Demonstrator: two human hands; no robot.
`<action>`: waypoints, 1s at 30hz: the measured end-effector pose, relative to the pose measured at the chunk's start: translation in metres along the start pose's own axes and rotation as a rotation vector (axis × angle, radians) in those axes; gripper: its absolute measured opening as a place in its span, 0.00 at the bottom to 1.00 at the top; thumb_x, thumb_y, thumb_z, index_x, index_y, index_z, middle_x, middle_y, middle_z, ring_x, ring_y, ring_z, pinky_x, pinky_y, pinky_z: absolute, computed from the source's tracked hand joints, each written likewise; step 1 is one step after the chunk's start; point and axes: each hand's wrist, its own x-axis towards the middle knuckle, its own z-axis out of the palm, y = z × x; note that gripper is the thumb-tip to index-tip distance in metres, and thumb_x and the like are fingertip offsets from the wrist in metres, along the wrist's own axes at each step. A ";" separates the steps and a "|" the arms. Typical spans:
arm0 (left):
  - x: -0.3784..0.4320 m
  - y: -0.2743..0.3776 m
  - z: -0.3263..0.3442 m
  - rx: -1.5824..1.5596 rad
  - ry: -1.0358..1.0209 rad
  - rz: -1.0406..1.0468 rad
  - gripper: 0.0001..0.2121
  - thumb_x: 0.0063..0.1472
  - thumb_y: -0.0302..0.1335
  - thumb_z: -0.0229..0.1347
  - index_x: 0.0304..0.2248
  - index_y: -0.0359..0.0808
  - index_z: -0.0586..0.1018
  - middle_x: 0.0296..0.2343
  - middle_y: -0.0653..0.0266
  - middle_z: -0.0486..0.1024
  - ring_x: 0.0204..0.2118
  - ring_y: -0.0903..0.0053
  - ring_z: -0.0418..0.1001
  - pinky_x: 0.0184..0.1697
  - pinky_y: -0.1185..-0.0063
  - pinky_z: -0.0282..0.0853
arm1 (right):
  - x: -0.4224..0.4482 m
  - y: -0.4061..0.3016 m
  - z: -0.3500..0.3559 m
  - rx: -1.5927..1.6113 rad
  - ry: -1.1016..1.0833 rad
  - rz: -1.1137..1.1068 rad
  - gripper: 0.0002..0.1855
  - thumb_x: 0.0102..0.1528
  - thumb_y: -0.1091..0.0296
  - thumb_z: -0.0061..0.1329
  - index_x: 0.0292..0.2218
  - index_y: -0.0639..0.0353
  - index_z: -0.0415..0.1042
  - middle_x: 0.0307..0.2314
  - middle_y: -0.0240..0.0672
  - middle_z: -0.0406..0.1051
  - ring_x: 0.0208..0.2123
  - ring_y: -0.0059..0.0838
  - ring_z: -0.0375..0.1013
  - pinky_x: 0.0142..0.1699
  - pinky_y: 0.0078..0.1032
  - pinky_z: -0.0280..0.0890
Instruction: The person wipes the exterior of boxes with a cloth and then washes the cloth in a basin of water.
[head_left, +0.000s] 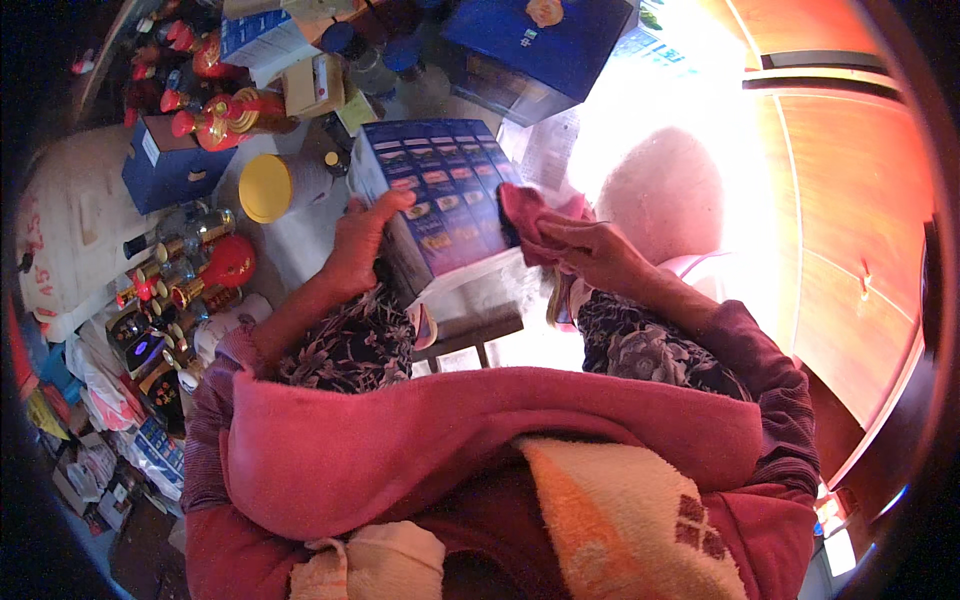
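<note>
A blue printed carton (450, 180) with rows of small pictures stands tilted between my knees. My left hand (358, 244) grips its left side, with the thumb laid over the near printed face. In my right hand (600, 251) is a bunched dark-red cloth (531, 217), close against the carton's right edge; whether it presses on the carton is hard to tell. My legs, in dark flowered trousers (637, 341), are on either side of the carton. The carton's far side and underside are hidden.
Red gourd-shaped bottles (232, 120), a yellow-lidded jar (266, 187) and a small blue box (176, 165) stand at left. More bottles (199, 262) crowd nearer. A large blue box (536, 52) lies beyond. Orange wooden cabinet doors (855, 225) line the right, beside glaring light.
</note>
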 end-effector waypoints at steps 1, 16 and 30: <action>0.004 -0.001 0.001 0.083 0.052 0.013 0.30 0.46 0.37 0.58 0.45 0.31 0.61 0.36 0.57 0.70 0.38 0.72 0.71 0.40 0.73 0.68 | -0.004 0.015 0.006 0.001 -0.023 -0.058 0.10 0.51 0.73 0.44 0.36 0.57 0.71 0.33 0.41 0.72 0.28 0.30 0.73 0.33 0.25 0.66; 0.064 -0.021 0.068 0.872 -0.364 0.395 0.38 0.43 0.28 0.60 0.51 0.30 0.51 0.36 0.51 0.69 0.38 0.64 0.70 0.40 0.73 0.68 | -0.035 0.010 -0.034 0.144 0.301 -0.033 0.10 0.50 0.79 0.46 0.35 0.60 0.75 0.29 0.33 0.75 0.32 0.21 0.73 0.42 0.22 0.67; -0.019 0.117 0.005 0.940 -0.578 0.184 0.28 0.55 0.29 0.51 0.54 0.34 0.56 0.42 0.62 0.66 0.43 0.74 0.66 0.41 0.77 0.66 | -0.236 -0.035 0.029 0.695 1.493 -0.043 0.05 0.51 0.74 0.44 0.27 0.63 0.71 0.21 0.27 0.68 0.24 0.16 0.67 0.30 0.16 0.63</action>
